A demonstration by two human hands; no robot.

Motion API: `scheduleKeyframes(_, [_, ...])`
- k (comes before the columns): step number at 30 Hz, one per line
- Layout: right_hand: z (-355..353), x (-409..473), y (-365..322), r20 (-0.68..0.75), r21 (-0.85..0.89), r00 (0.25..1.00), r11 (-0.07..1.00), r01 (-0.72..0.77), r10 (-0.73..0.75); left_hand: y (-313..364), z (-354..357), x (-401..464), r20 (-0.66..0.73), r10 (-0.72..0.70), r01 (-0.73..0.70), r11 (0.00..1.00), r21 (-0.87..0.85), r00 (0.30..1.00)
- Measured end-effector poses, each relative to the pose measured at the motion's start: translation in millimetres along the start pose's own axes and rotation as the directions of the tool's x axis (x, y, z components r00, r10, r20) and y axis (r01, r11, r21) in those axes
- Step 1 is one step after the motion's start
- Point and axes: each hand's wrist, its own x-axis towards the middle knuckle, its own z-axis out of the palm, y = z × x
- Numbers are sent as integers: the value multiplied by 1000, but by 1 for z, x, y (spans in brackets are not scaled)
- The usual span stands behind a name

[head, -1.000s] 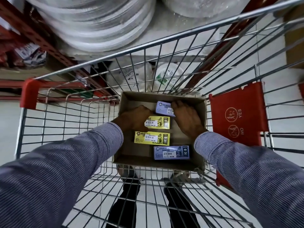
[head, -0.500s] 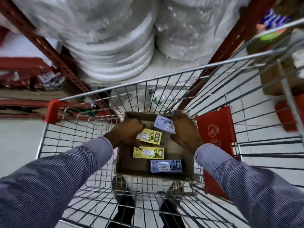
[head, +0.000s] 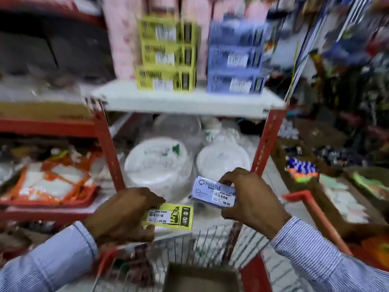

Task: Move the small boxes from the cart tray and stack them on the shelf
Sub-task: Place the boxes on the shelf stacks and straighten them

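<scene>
My left hand (head: pixel 124 216) grips a small yellow box (head: pixel 171 216) above the cart's front rim. My right hand (head: pixel 250 199) holds a small blue box (head: pixel 212 194) a little higher and to the right. On the white shelf (head: pixel 189 100) ahead stands a stack of yellow boxes (head: pixel 166 57) and, beside it on the right, a stack of blue boxes (head: pixel 235 60). The cardboard cart tray (head: pixel 200 279) shows at the bottom edge; its contents are hidden.
Wrapped stacks of white disposable plates (head: pixel 157 165) fill the lower shelf between two red uprights (head: pixel 107 148). The wire cart (head: pixel 200 241) with red corners sits under my hands. Packaged goods crowd the left shelves and the bins at right.
Both hands have lifted out of the cart tray, each with a box taken from it. My view has swung up from the cart to the shelf.
</scene>
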Motion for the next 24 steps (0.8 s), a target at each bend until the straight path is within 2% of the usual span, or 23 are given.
scheduleKeyframes(3, [-72,11,-23,-117,-29,992,999,45,-48,0,-75,-7,-162,8,2,998,60,987])
scheduleKeyframes(7, [-140,25,-40,-256,-98,962,993,69,-93,-6,-145,-6,-289,24,13,992,128,957])
scheduleKeyframes(13, [-206,56,-41,-431,-154,895,987,55,-117,-25,-210,9,-515,33,72,981,182,856])
scheduleKeyframes(18, [-220,95,-32,-464,-238,876,971,22,-134,-53,-226,57,-597,2,101,985,140,802])
scheduleKeyframes(24, [-207,145,-21,-472,-336,868,942,-19,-151,-69,-239,108,-575,3,84,989,125,818])
